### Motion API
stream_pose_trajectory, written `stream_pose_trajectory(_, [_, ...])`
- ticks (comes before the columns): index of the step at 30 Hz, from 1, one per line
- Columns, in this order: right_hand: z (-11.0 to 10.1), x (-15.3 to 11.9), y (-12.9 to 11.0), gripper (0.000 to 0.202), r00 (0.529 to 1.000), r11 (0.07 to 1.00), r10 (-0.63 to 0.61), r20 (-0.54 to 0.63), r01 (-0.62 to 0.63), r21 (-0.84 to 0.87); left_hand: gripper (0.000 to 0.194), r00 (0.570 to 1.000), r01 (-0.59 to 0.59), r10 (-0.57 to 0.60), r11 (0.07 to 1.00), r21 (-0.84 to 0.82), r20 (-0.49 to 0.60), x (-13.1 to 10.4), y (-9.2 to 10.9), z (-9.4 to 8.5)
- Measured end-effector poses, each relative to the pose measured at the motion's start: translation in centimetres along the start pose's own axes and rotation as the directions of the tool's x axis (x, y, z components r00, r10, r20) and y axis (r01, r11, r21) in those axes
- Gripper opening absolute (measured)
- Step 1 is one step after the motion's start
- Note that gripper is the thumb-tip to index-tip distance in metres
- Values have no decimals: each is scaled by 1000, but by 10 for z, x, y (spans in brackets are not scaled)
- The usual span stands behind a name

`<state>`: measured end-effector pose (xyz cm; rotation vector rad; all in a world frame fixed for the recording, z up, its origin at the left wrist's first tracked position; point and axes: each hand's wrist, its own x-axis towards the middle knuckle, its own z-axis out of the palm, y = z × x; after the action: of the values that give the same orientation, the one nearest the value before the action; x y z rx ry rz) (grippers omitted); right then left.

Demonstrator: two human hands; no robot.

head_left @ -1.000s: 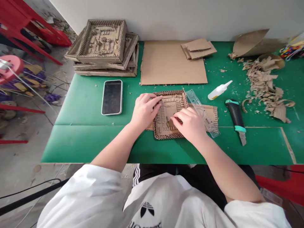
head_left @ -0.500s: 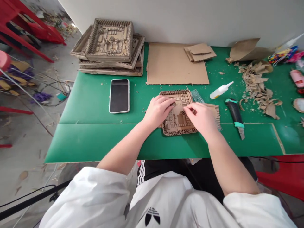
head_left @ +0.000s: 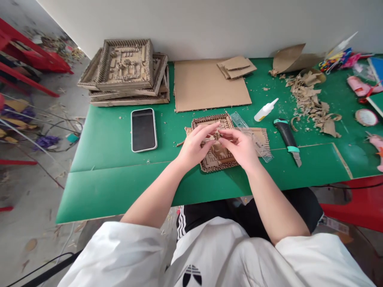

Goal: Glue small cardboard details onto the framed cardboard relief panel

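A shallow square cardboard model (head_left: 220,164) with corrugated walls lies on the green table in front of me, small cardboard pieces fixed inside it. Over its middle, a small brown cardboard piece (head_left: 217,136) sits between my fingertips. My left hand (head_left: 197,145) reaches in from the left, thumb and fingers curved about that piece. From the other side my right hand (head_left: 241,147) pinches it with thumb and forefinger. The hands hide much of the model's inside. A clear plastic ruler (head_left: 263,150) and a corrugated cardboard strip (head_left: 261,137) lie partly beneath my right hand.
A phone (head_left: 144,130) lies left, below stacked cardboard models (head_left: 128,65). Behind are a cardboard sheet (head_left: 206,93) and smaller offcuts (head_left: 236,65). To the right are a glue bottle (head_left: 265,110), a utility knife (head_left: 287,137) with its blade out, cardboard scraps (head_left: 314,103) and a tape roll (head_left: 366,117).
My hands have drawn together over the model, their fingertips now meeting at the small cardboard piece. The camera view has shifted, so the table's things appear farther left.
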<state>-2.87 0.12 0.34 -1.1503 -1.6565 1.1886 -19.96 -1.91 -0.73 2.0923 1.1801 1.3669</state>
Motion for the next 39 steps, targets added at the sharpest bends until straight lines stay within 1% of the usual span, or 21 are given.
stream_pose_trajectory(3, [2,-2,-3,21,998,999,-46,-34,45,-29,49,994,104,-105,982,-158,2,0,0,1])
stream_pose_trajectory(5, [3,-4,-5,24,994,993,-100,-44,96,-73,44,978,209,-205,954,-216,39,0,0,1])
stream_pose_trajectory(8, [4,-6,-7,26,971,956,-236,-47,223,-191,33,922,386,-374,878,-284,100,1,3,1])
stream_pose_trajectory(9, [4,-6,-7,24,957,933,-286,-45,267,-241,32,902,430,-417,844,-320,113,2,4,1])
stream_pose_trajectory(11, [5,-6,-7,20,932,888,-360,-40,329,-321,34,874,479,-468,784,-395,130,3,6,0])
stream_pose_trajectory(14, [4,-4,-6,16,916,864,-399,-34,364,-349,33,865,488,-482,744,-457,140,4,7,-1])
stream_pose_trajectory(19, [1,-1,-8,15,924,877,-381,-21,354,-324,29,880,459,-453,732,-504,142,4,5,-2])
stream_pose_trajectory(23, [3,-1,-8,15,943,912,-330,-45,306,-273,28,878,462,-463,751,-472,122,4,3,-1])
stream_pose_trajectory(27, [6,-2,-6,15,960,947,-270,-79,250,-204,26,882,457,-461,790,-408,96,4,2,-1])
stream_pose_trajectory(32, [7,-3,1,15,969,967,-220,-113,202,-156,29,899,430,-431,841,-329,74,5,3,-3])
stream_pose_trajectory(36, [6,-3,4,14,973,977,-187,-131,171,-125,27,916,397,-396,860,-322,70,4,4,-3])
stream_pose_trajectory(39, [4,-4,3,18,982,985,-157,-104,148,-85,28,928,368,-365,874,-318,72,3,2,-1])
